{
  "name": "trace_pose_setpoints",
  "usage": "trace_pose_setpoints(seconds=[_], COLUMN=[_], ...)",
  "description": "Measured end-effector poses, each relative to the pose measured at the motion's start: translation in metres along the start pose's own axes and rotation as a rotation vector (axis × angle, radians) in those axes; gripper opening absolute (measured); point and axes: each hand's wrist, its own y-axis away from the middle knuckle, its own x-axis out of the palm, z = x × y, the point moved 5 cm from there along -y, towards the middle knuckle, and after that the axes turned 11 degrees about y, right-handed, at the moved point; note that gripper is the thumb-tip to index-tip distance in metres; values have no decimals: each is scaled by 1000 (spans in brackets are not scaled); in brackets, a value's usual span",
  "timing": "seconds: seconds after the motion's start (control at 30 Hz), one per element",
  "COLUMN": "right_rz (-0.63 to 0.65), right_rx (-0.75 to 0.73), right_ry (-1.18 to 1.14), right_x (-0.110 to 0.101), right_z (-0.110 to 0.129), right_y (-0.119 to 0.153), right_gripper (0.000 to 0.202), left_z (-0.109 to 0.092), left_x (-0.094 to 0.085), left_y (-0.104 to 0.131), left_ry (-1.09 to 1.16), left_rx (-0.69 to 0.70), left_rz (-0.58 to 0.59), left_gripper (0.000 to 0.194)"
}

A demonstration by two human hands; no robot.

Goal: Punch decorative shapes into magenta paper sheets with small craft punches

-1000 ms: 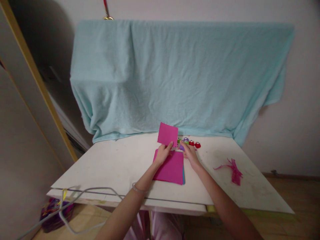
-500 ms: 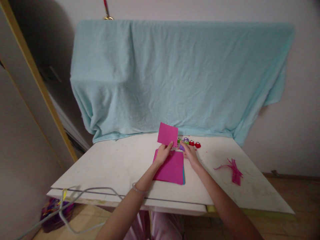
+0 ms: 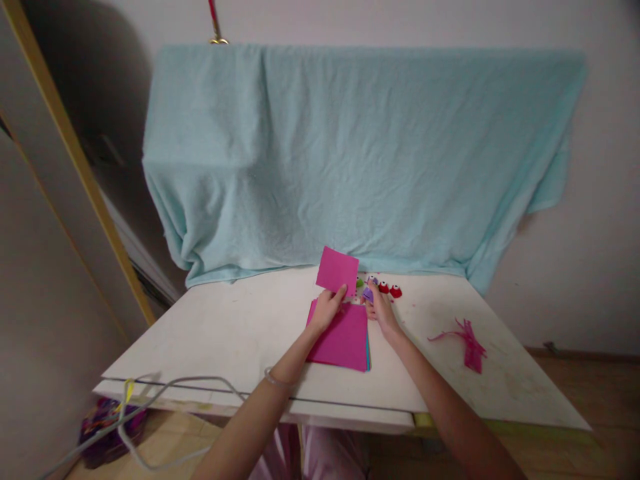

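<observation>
My left hand [image 3: 330, 309] pinches a small pink paper square [image 3: 337, 269] by its lower edge, thumb on top, and holds it up and tilted. Below that hand lies a stack of larger coloured paper sheets [image 3: 341, 340], a pink one uppermost, with blue showing at the right edge. My right hand [image 3: 383, 311] is beside the stack's upper right corner, its fingers bent. Something small and purple [image 3: 368, 294] shows between its thumb and fingers; its kind is unclear. Just beyond are two small red figures [image 3: 395, 291] with eyes, and a green one [image 3: 359, 283], partly covered.
Cut pink paper strips [image 3: 471, 347] lie in a heap on the right of the white table [image 3: 220, 333]. A light blue cloth [image 3: 370, 153] hangs along the back edge. A grey cable [image 3: 185, 379] loops over the front left edge. Tiny pink scraps dot the tabletop.
My right hand has shifted slightly, and the purple thing between its fingers has moved a little right. The small pink square has tilted slightly in my left hand. The stack stays put.
</observation>
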Motion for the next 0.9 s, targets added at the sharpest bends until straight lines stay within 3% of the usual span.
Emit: trace_pose_setpoints(seconds=[0.1, 0.53, 0.9], right_rz=[6, 1, 26], right_rx=[99, 36, 53], right_ry=[-65, -36, -27], right_x=[1, 1, 4], right_z=[-5, 9, 9], right_y=[0, 10, 11], right_gripper=[55, 54, 50], left_z=[0, -4, 7], left_x=[0, 0, 2], left_y=[0, 2, -3], left_ry=[-6, 5, 30], left_rx=[-8, -17, 15], left_rz=[5, 31, 21], left_gripper=[61, 61, 62])
